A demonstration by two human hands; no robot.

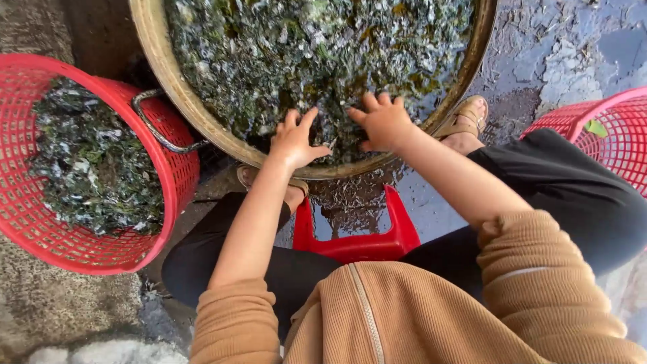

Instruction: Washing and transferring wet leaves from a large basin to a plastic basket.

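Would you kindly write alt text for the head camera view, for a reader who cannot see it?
Both hands, left hand and right hand, press into wet dark leaves in a large metal basin. A red basket of the same leaves stands to the left; the person sits on a red stool on wet ground.

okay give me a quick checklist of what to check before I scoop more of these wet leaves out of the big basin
1. Both hands on the leaves: ok. Left hand and right hand rest spread on the wet chopped leaves; no grip yet.
2. Basin steady on the ground: cannot tell.
3. Room in the left red basket: not ok, already heaped with leaves.
4. Room in the right red basket: ok, nearly empty, one leaf showing.
5. Sleeves clear of water: ok, pushed up.
6. Footing: not ok, wet ground around the sandalled foot.
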